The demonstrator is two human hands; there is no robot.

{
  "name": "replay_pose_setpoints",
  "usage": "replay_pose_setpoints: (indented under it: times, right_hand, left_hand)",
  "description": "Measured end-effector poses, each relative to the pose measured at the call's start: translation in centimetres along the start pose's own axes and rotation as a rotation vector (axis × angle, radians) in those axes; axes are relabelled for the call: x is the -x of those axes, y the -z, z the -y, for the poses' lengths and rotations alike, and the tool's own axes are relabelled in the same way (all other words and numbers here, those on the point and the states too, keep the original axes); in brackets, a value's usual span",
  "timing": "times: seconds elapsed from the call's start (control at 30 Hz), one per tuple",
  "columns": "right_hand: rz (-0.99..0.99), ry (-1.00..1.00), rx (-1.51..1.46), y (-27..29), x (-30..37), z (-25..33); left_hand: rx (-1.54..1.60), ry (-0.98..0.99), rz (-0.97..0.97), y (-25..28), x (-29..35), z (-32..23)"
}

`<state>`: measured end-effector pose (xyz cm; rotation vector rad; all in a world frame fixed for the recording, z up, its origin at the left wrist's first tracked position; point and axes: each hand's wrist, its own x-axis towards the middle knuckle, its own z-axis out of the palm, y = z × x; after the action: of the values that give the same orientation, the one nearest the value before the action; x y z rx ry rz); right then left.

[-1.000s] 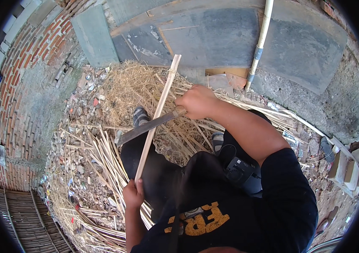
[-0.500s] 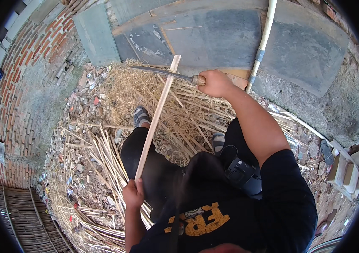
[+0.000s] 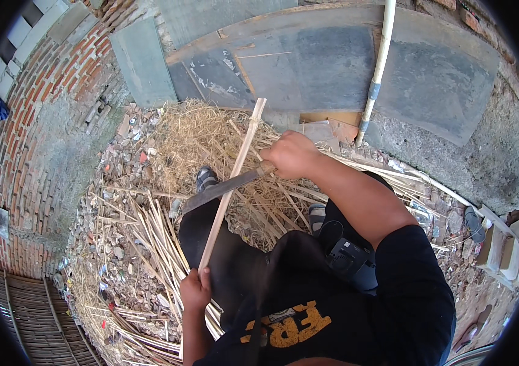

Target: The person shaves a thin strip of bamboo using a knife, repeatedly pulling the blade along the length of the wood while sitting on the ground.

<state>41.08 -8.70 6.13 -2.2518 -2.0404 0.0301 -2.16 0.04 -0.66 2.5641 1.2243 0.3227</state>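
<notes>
My left hand (image 3: 195, 289) is closed around the near end of a long pale split-bamboo strip (image 3: 215, 229), which slants up and away past my left leg. My right hand (image 3: 291, 155) grips the wooden handle of a machete (image 3: 223, 189). Its broad dark blade points left and lies across the strip around the middle of its length; the blade's tip is over my left knee. Whether the edge bites into the strip cannot be seen. The strip's far end stands free above a heap of straw-like shavings (image 3: 186, 131).
Many loose strips (image 3: 161, 235) lie on the rubble ground at my left, and more beneath the shavings. Grey panels (image 3: 326, 61) lean at the back behind a white pipe (image 3: 378, 67). A black boxy device (image 3: 348, 256) rests by my right thigh. A brick wall (image 3: 34, 134) stands at left.
The machete has come down along the strip toward me, from near its far end to about its middle, my right hand moving with it. The strip's far end has dipped slightly nearer.
</notes>
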Motion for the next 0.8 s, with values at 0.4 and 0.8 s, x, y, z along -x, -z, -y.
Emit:
replay_pose_setpoints:
  times: [0.4,0.8]
  right_hand:
    - [-0.122,-0.566,-0.331,-0.9,-1.0,-3.9]
    - [-0.164,-0.469,-0.299,-1.3,-0.1,-3.4]
  left_hand:
    - [0.023,0.063,-0.017,-0.6,0.4,0.8]
    - [-0.011,0.032,-0.015,-0.3,-0.1,0.3]
